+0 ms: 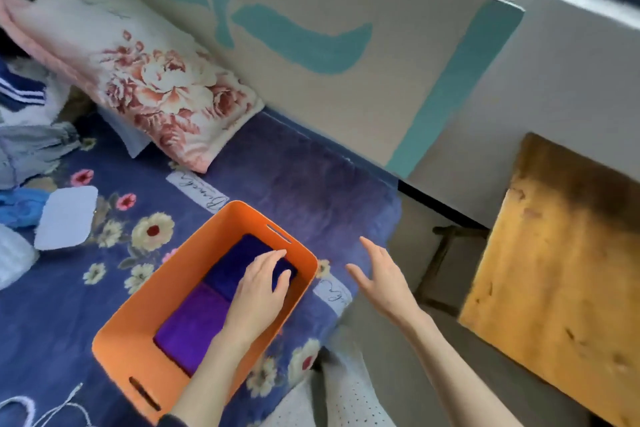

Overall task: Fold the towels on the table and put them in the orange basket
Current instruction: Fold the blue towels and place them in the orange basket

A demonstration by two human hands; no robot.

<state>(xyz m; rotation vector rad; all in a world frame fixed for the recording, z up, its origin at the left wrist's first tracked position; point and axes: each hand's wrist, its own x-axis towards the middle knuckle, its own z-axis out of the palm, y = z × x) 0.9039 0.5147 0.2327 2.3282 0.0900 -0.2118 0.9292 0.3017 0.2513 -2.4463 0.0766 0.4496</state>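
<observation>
- Inside the orange basket [145, 350], two folded towels lie: a dark blue towel [242, 260] and a purple towel [194, 326].
- Left hand [259, 291] presses flat on the dark blue towel.
- Right hand [384, 282] hovers beside the basket, fingers spread, holding nothing.

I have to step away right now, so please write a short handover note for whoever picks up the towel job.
Left hand: open, flat on the dark blue folded towel inside the orange basket.
Right hand: open, empty, in the air beside the basket.
Done: dark blue towel and purple folded towel lie side by side in the basket.
Left: no unfolded towel is clearly identifiable; check the clothes pile at the far left.
</observation>
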